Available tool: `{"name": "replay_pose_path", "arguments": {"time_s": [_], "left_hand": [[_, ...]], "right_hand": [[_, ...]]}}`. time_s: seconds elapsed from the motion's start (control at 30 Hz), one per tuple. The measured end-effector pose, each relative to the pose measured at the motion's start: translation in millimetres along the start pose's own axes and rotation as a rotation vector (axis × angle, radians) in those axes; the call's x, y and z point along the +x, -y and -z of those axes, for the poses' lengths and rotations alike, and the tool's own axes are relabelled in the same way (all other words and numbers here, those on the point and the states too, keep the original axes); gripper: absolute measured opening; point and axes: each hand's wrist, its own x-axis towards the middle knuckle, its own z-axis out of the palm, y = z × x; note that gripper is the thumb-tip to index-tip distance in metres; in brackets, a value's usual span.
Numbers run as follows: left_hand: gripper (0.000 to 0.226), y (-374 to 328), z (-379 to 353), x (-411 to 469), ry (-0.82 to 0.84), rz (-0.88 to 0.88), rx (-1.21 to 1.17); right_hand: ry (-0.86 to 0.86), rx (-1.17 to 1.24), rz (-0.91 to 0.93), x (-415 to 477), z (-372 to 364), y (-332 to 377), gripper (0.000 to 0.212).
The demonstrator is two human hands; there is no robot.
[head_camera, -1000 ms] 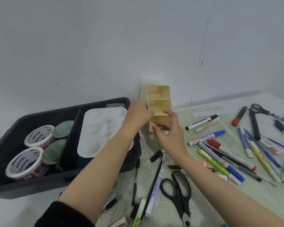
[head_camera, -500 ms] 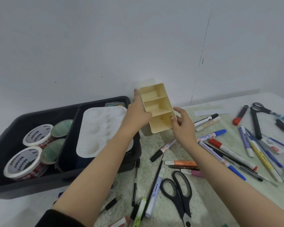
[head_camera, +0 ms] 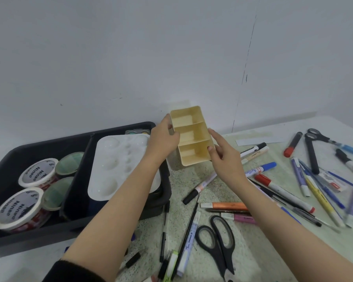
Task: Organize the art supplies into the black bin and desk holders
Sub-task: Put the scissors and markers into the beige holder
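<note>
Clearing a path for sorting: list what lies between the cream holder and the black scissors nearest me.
In the head view, a white marker with a black cap and an orange highlighter lie between the cream holder and black scissors.

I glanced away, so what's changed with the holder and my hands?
The cream holder has turned from square-on to angled, its near end swinging right. The right hand moved from its front to its right wall; the left hand keeps hold of its left side. Black bin and palette stayed put.
</note>
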Motion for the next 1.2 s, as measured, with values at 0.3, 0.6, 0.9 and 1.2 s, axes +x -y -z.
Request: {"name": "replay_pose_path", "arguments": {"time_s": [0.3,0.6,0.9,1.2], "left_hand": [[0.068,3.5,5.4,0.0,0.088,-0.004,-0.09],[0.047,5.0,7.2,1.5,-0.025,-0.034,0.038],[0.034,16.2,5.3,0.6,-0.01,-0.008,0.406],[0.052,17.1,3.0,4.7,0.074,-0.129,0.53]], "right_hand": [[0.022,0.031,0.038,-12.1,1.0,-4.4,0.046],[-0.122,0.09,-0.164,11.4,9.1,-1.4,0.028],[-0.075,0.342,-0.445,68.3,20.2,9.8,0.036],[-0.137,0.092,-0.344,16.2,-7.8,33.7,0.066]]}}
